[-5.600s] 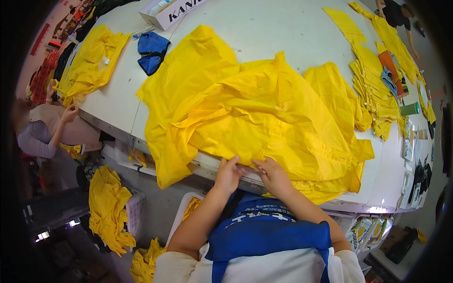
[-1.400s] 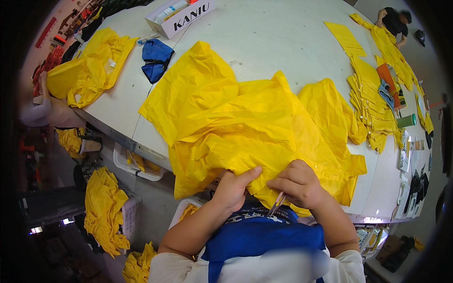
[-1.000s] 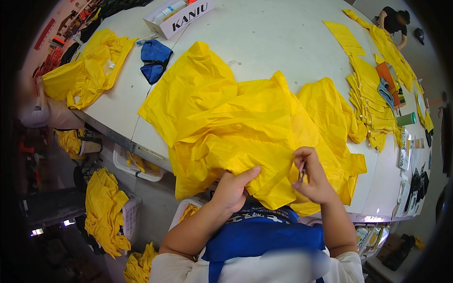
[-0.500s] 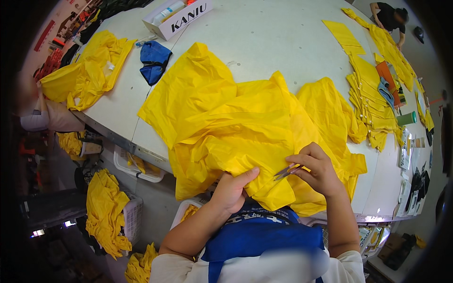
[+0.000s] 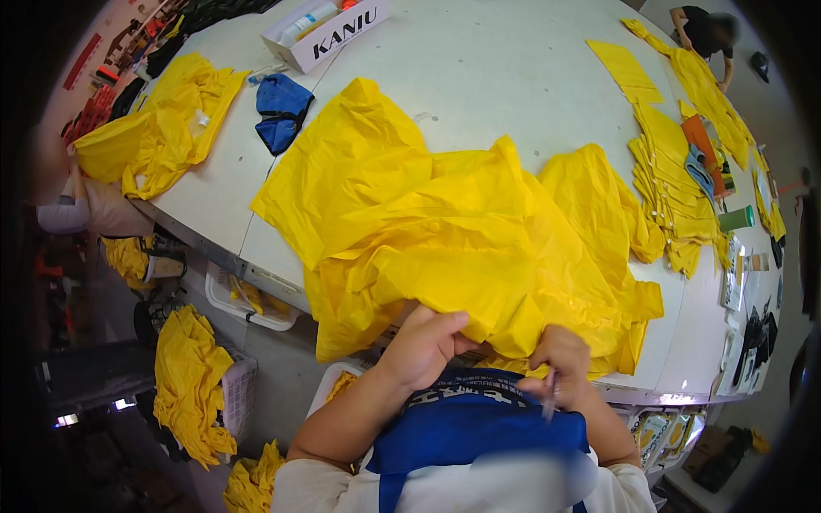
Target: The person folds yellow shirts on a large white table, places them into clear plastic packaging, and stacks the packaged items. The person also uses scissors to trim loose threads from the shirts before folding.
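A large yellow garment (image 5: 428, 205) of thin, crinkled fabric lies bunched over the near edge of the table. At its near edge, my left hand (image 5: 423, 346) is closed, pinching the cloth between thumb and fingers. My right hand (image 5: 560, 359) is a little to the right, closed round small thread snips (image 5: 549, 398) whose tip points down toward my blue apron (image 5: 479, 436). Motion blurs the snips, and whether their blades are apart does not show. The right hand's fingers lie against the garment's lower edge; whether they also grip cloth is unclear.
A blue pouch-like cloth item (image 5: 282, 113) and a white box (image 5: 325, 38) lie beyond the garment. Stacked yellow pieces (image 5: 676, 179) are on the right. Basket-held yellow cloth (image 5: 192, 380) stands below left. Another person (image 5: 710, 38) works at the far right, and one sits at left.
My right hand has moved down and toward me, turning the snips from pointing at the cloth to pointing downward. The garment's near edge has shifted; my left hand keeps its pinch.
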Demonstrator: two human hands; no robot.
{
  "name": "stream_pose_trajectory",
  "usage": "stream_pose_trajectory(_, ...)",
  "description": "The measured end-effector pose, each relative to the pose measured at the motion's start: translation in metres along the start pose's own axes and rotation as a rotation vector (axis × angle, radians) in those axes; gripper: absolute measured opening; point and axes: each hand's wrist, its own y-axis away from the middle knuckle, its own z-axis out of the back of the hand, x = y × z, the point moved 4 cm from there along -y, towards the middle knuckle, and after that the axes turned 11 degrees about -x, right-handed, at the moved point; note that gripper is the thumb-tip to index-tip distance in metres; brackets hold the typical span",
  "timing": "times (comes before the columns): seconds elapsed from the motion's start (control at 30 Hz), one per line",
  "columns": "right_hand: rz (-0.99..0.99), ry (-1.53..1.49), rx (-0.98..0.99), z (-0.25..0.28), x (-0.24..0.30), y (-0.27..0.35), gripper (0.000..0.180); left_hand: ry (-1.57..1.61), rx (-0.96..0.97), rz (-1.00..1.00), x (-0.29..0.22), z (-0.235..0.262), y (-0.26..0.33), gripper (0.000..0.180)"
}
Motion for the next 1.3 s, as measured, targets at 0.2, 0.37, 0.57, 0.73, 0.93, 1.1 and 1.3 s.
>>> stream_pose_trajectory(0.2,-0.546,0.072,-0.293,-0.020,-0.010,0.025,0.029,-1.322,-0.312,-0.501,-0.027,-0.004,-0.002,0.022)
stream_pose_trajectory(0.37,-0.861,-0.565,-0.658,-0.013,-0.033,-0.002,0.011,-1.553,-0.167,-1.038,-0.055,-0.029,0.001,0.018)
stream_pose_trajectory(0.57,-0.877,-0.780,-0.513,0.023,-0.022,-0.036,0.015,-1.613,-0.023,-1.935,-0.052,-0.034,0.001,0.033)
stream_pose_trajectory(0.73,-0.800,-0.761,-0.121,0.042,-0.024,-0.053,0.013,-1.785,-0.046,-1.792,-0.055,-0.080,-0.001,0.029)
stream_pose_trajectory(0.93,-0.870,-0.502,-0.347,0.064,-0.072,-0.058,0.012,-1.658,0.157,-0.493,-0.062,-0.091,-0.059,0.022)
stream_pose_trajectory(1.1,-0.640,-0.243,-0.720,0.060,-0.035,-0.031,0.012,-1.040,0.068,-0.138,-0.056,-0.048,-0.087,0.036)
stream_pose_trajectory(1.3,-0.386,0.338,-0.345,0.002,-0.011,-0.004,0.013,-0.736,0.082,0.120,-0.037,-0.043,-0.087,0.037)
